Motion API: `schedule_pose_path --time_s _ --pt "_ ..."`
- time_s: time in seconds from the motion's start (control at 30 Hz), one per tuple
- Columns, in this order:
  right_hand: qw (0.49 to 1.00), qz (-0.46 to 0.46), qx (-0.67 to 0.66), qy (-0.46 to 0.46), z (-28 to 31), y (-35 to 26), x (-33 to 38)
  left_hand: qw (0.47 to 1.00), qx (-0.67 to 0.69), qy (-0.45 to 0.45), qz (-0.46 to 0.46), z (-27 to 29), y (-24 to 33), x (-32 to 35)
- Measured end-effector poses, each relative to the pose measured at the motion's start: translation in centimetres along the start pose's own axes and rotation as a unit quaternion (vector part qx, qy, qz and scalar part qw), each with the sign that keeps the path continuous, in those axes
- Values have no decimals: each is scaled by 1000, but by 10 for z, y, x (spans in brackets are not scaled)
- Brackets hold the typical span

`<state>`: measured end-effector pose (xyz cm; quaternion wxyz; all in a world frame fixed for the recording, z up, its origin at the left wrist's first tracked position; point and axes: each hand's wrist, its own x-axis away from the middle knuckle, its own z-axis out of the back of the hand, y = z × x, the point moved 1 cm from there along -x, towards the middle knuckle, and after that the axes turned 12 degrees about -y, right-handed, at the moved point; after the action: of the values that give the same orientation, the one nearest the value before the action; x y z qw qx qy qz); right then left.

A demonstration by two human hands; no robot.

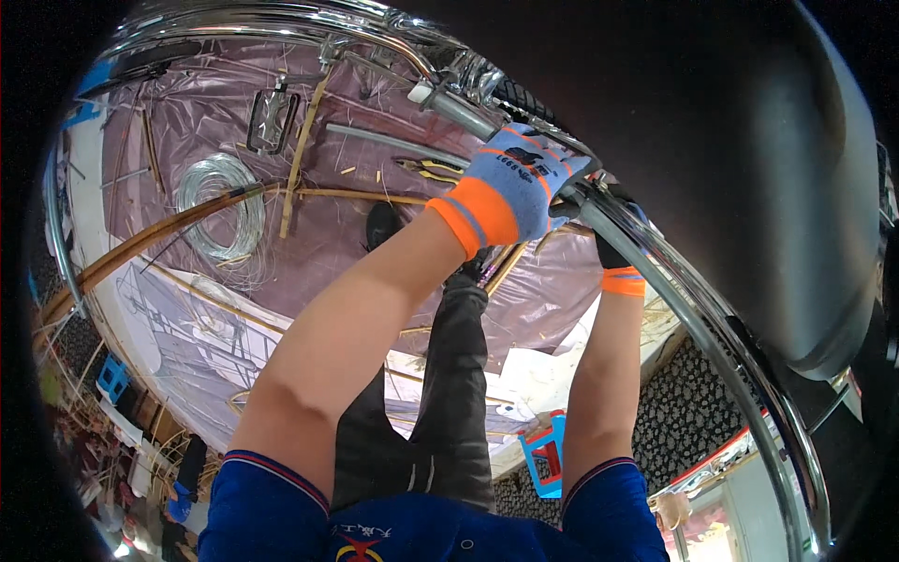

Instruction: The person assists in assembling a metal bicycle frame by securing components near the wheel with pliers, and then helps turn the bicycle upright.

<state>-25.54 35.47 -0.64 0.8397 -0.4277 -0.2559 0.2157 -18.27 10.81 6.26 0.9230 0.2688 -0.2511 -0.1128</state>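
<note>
Both my hands wear blue, black and orange work gloves. My left hand (pixel 529 178) is closed around a grey metal tube (pixel 623 234) that curves beside a bright chrome rail (pixel 730 351). My right hand (pixel 613 255) reaches up behind the same tubes, its orange cuff and dark palm side showing. The tubes hide its fingers, so its grip cannot be made out. A white end piece (pixel 420 93) sits on the tubing past my left hand. Just left of that hand, pliers with yellow-and-black handles (pixel 429 170) lie on a purple plastic sheet (pixel 337 244).
A large dark smooth panel (pixel 712 140) fills the upper right. On the sheet lie a coil of silvery wire (pixel 222 206), a bicycle pedal (pixel 273 117) and split bamboo strips (pixel 304 140). A long bent bamboo strip (pixel 150 245) crosses the left. A blue stool (pixel 546 459) stands below my right forearm.
</note>
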Motion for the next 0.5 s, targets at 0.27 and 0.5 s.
schedule_pose_path --time_s 0.27,0.5 --pt "996 -26 -58 55 19 0 6 999 45 21 -11 -16 -7 -3" --pt "978 -49 -127 160 67 -2 14 998 5 62 -24 -21 -8 -2"
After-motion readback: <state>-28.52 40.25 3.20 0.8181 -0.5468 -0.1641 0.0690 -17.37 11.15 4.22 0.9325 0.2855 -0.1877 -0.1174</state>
